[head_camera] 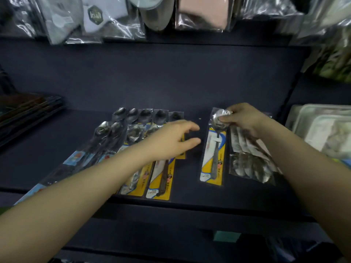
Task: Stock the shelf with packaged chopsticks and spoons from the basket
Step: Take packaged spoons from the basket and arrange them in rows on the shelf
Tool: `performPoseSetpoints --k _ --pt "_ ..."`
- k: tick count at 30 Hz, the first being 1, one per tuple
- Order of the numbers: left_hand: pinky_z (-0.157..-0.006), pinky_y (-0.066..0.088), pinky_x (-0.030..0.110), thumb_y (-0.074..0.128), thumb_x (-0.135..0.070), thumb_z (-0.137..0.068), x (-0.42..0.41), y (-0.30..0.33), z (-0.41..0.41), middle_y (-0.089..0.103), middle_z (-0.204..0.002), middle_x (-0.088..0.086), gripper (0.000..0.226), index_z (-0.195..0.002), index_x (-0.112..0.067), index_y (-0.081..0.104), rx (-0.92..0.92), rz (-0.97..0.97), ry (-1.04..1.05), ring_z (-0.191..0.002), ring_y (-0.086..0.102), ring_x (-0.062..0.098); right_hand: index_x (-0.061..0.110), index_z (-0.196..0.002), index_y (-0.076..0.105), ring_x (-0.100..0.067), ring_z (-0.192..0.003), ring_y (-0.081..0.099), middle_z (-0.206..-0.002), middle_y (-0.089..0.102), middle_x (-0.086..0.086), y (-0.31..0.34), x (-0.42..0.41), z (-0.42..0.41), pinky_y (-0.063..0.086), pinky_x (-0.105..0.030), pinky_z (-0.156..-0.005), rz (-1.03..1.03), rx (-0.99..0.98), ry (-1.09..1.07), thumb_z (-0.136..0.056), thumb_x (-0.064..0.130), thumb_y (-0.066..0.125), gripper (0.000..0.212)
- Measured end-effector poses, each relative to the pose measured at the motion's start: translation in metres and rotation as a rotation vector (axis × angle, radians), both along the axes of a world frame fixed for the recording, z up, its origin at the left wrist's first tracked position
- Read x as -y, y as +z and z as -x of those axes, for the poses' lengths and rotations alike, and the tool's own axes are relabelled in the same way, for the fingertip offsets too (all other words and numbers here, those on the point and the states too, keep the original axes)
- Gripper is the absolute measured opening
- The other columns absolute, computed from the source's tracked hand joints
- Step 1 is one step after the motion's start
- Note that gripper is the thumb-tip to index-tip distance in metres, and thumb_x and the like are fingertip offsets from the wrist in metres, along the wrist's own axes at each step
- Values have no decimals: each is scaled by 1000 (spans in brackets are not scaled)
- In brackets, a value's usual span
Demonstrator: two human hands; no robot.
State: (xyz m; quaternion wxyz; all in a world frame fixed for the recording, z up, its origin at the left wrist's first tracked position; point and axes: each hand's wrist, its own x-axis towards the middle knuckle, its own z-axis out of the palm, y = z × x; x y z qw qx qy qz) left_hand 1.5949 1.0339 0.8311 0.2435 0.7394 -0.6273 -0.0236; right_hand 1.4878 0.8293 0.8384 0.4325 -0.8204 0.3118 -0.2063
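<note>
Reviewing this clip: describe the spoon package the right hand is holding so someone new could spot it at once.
Start at the dark shelf and find the row of overlapping spoon packs left of centre. Right of that row, across a bare gap, one yellow-and-white carded spoon pack lies alone. The right hand pinches its bowl end, and clear bagged spoons, without yellow card, lie on its right.

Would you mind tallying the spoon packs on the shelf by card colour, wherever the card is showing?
Yellow-card spoon packs: 4 (one mostly hidden under the left hand)
Blue-card spoon packs: 2
Clear multi-spoon pack: 1
Total: 7
The cards of the back-row packs are covered, so these are not counted.
</note>
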Motion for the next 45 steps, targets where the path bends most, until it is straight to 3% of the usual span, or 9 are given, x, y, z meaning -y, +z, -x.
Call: performPoseSetpoints --k 4,8,14,22,27,30,34,40,45 --pt "-92 44 24 60 -27 -86 37 7 6 60 -122 2 51 -132 -14 43 -359 91 57 -111 58 16 16 -72 54 1 -41 52 -66 54 -3 26 -20 7 43 -10 -41 -162 286 136 -87 5 60 20" --pt "-65 51 23 61 -11 -85 63 12 8 64 -81 -2 16 -100 -17 61 -704 121 10 -73 62 10 13 -90 62 -5 -63 64 -76 63 -2 33 -25 16 55 -18 -59 -138 299 196 -91 12 56 7" --pt "-54 51 20 52 -3 -90 93 4 -22 58 -80 8 8 -85 -8 56 -802 40 207 -68 57 13 11 -93 54 -30 -97 55 -102 55 -11 -5 10 62 41 -31 -76 475 -602 -180 -87 39 54 29" --pt "-62 40 30 65 -25 -82 113 -14 -55 61 -89 15 23 -85 -3 59 -172 -189 350 -87 60 28 7 -98 60 -33 -105 56 -111 61 -15 -19 -4 64 39 -30 -74 705 -615 -152 -87 37 54 33" --pt "-93 43 43 64 -35 -83 110 -14 -61 52 -127 17 57 -126 -6 41 175 -245 386 -118 49 36 8 -112 55 -35 -102 61 -114 61 -14 -9 -20 59 38 -34 -66 984 -752 -147 -89 5 43 26" --pt "-102 36 34 60 -29 -86 96 -2 -57 44 -135 9 53 -134 -18 42 97 -158 132 -126 41 28 8 -116 49 -39 -97 62 -107 61 -17 17 -29 56 38 -35 -64 1102 -626 -218 -85 -2 45 33" --pt "-110 33 28 47 -33 -93 54 14 -46 50 -136 -5 38 -130 -23 53 205 -429 -222 -125 46 11 11 -87 51 -31 -72 55 -81 57 -11 54 -45 36 35 -31 -59 721 -75 -127 -85 5 49 7" --pt "-102 34 26 43 -24 -95 2 20 -39 48 -138 3 44 -138 -16 40 305 -162 35 -125 45 18 11 -78 58 -18 -66 53 -74 57 -7 3 -58 -13 44 -25 -56 -239 144 26 -84 -2 58 15" --pt "-110 32 25 37 -43 -93 -52 -1 -16 33 -149 -10 50 -140 -26 36 354 -293 -7 -133 36 9 0 -118 43 -25 -96 58 -113 58 -16 -40 -65 -29 47 -31 -74 -145 -21 -14 -77 9 71 50"
